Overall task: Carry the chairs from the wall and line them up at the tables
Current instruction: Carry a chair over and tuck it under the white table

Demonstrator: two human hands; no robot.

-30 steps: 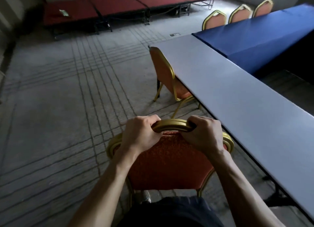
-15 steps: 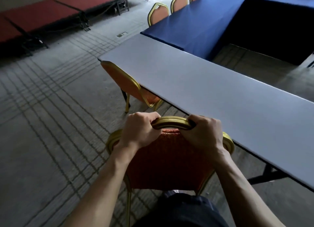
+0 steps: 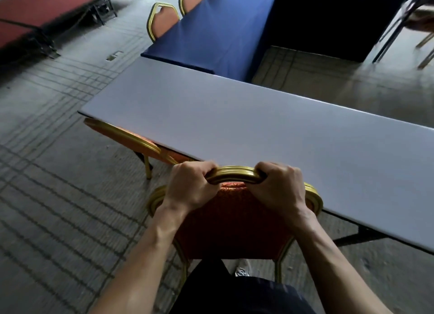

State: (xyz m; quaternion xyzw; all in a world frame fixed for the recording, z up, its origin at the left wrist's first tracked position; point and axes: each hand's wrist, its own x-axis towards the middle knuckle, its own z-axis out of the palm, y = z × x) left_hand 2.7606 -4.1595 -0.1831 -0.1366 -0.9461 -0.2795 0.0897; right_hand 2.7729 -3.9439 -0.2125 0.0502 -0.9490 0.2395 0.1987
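An orange-red chair with a gold frame (image 3: 231,222) stands right in front of me, its back towards me. My left hand (image 3: 187,188) grips the top rail on the left and my right hand (image 3: 278,189) grips it on the right. The chair's top rail reaches the near edge of the bare white table (image 3: 246,128). Its seat and front legs are hidden behind the backrest. A second matching chair (image 3: 131,140) sits tucked at the same table edge, to my left.
A blue-clothed table (image 3: 211,29) adjoins the white one at the far end, with two more chairs (image 3: 163,20) beside it. Low red stage platforms (image 3: 35,10) line the far left. Grey carpet spreads to my left. Chair legs (image 3: 425,46) show at the far right.
My view has swung right, so the table now lies straight across in front of me. The held chair has come up to the table's near edge. Both hands keep the same grip.
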